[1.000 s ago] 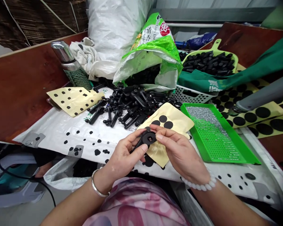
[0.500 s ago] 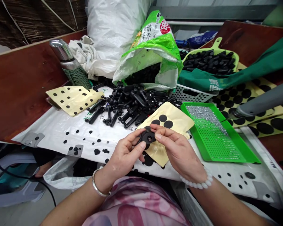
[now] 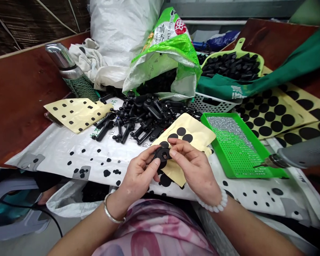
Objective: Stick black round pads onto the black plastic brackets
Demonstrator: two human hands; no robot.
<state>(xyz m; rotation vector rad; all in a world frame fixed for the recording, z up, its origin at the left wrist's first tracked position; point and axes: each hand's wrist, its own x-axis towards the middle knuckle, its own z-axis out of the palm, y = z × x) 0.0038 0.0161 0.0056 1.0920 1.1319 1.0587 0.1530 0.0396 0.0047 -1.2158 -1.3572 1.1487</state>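
A round black plastic part (image 3: 163, 155) with a small slot in its middle is held up above the table. My left hand (image 3: 141, 170) grips its left edge between thumb and fingers. On its right edge, the thumb and fingertips of my right hand (image 3: 193, 164) are pinched. Just behind and below lies a cream sheet of large black round stickers (image 3: 196, 125), partly covered by my hands. Beyond it spreads a pile of black plastic arm-like parts (image 3: 146, 112).
A green perforated tray (image 3: 224, 165) holds small silvery screws. An electric screwdriver (image 3: 296, 156) juts in over its right side. Farther back are a green-and-white bag (image 3: 186, 60), a yellow-green dustpan (image 3: 260, 62) of black pieces, and a flask (image 3: 77, 83). Another dotted sheet (image 3: 69, 113) lies left.
The whole view has shifted slightly. The electric screwdriver has swung lower and over the green tray's right side. Both hands keep their hold on the round black part.
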